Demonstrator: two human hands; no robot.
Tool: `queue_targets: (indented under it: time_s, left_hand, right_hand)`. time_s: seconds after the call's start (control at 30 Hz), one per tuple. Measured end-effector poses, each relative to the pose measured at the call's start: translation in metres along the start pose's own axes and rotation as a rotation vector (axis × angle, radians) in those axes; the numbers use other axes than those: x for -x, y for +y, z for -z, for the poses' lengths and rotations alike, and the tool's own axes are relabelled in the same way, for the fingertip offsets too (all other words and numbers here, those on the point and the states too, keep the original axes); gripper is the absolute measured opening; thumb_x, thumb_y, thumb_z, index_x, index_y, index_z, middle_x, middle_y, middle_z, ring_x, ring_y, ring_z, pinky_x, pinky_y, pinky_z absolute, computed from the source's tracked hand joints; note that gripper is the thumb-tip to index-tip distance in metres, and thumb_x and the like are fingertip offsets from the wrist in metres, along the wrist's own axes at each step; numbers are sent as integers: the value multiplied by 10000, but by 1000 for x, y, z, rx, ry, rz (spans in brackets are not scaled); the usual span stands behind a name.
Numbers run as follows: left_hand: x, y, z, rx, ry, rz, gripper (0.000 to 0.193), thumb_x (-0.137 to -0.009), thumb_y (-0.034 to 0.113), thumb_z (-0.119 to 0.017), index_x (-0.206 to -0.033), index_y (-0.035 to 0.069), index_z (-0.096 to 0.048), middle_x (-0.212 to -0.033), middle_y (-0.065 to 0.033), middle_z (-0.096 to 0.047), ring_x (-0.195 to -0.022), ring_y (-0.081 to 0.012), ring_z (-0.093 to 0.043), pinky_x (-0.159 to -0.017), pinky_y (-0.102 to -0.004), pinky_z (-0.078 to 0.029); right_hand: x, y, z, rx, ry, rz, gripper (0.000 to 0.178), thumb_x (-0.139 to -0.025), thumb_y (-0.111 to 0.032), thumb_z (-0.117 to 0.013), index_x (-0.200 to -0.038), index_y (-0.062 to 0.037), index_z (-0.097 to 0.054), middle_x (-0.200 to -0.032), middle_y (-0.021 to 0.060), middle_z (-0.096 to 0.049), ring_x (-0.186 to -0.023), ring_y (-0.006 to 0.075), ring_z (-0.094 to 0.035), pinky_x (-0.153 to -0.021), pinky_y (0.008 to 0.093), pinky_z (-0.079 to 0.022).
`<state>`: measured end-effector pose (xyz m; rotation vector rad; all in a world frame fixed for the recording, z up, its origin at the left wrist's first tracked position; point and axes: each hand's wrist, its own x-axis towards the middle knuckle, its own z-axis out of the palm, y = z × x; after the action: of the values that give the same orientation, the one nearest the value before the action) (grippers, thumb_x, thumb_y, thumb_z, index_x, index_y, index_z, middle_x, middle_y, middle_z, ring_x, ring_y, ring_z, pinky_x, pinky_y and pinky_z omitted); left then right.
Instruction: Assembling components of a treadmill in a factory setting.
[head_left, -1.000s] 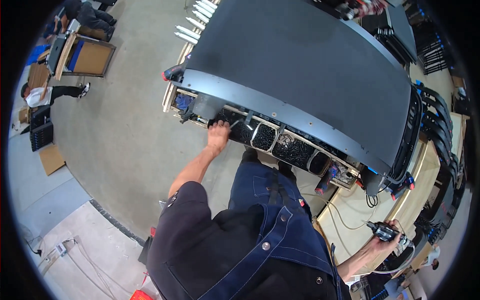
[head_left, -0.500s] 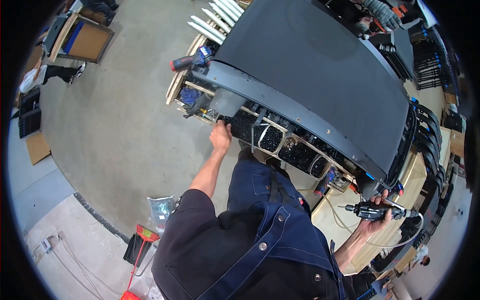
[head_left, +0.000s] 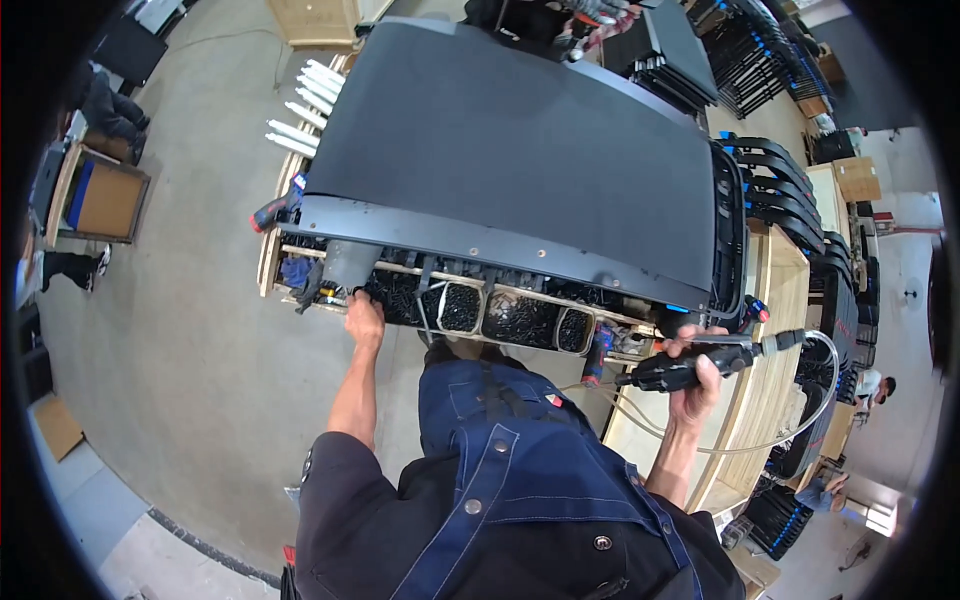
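My left hand (head_left: 365, 319) is at the near edge of a bin of black screws (head_left: 398, 299), its fingers curled in at the left end. What they hold, if anything, is too small to make out. My right hand (head_left: 695, 385) grips a black air screwdriver (head_left: 688, 369) with a metal lever, its nose pointing left. A clear hose (head_left: 832, 400) loops from its rear end. Above the bins lies a large dark board (head_left: 520, 140) with a grey metal rail (head_left: 450, 235) along its near side.
More bins of small black fasteners (head_left: 520, 318) stand in a row under the rail. A cordless driver (head_left: 278, 205) lies at the bench's left end, another (head_left: 598, 352) right of the bins. White tubes (head_left: 312, 100) stick out far left. A co-worker's gloved hand (head_left: 600, 12) is at the far side.
The view has turned, so the bench sits further left and straighter. My right hand has brought the air screwdriver up, closer to the rail's right end. My left hand stays at the screw bin.
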<state>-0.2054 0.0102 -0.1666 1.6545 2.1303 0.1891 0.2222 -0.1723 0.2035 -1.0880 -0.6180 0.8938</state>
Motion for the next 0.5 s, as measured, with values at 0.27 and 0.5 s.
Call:
queue_targets:
  time_s: [0.27, 0.5]
  left_hand:
    - [128, 153, 74, 1321, -711, 36, 327, -953, 168, -721, -1205, -22, -640, -964, -102, -721, -852, -165, -718, -803, -309, -611]
    - [213, 255, 115, 1852, -946, 61, 258, -935, 186, -755, -1129, 34, -679, -904, -54, -668, -824, -159, -629, -725, -301, -525]
  right_hand:
    - [-48, 22, -7, -267, -15, -60, 699, -847, -164, -765, -1438, 2, -431, -1160, 171, -660, -923, 239, -690, -993, 447, -555]
    - [-81, 30, -20, -453, -159, -131, 483, -880, -149, -716, -1318, -47, -540, -1203, 177, -668, -983, 253, -662, -996, 476, -534]
